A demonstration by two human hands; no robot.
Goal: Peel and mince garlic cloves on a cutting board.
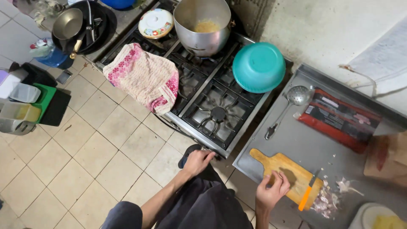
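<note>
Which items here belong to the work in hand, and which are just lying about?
In hand: right hand on wooden cutting board; orange-handled knife; garlic peels; left hand at stove edge.
Lying about: teal bowl; skimmer; patterned cloth.

1 flat rectangular package (339, 118), red along its edges with a black middle and small white label patches, lies slantwise on the grey metal counter (296, 144) to the right of the stove, just beside the bowl of a slotted ladle (296, 96). A pale sheet of paper (383, 59) covered in lines of writing hangs on the wall above it.
</note>
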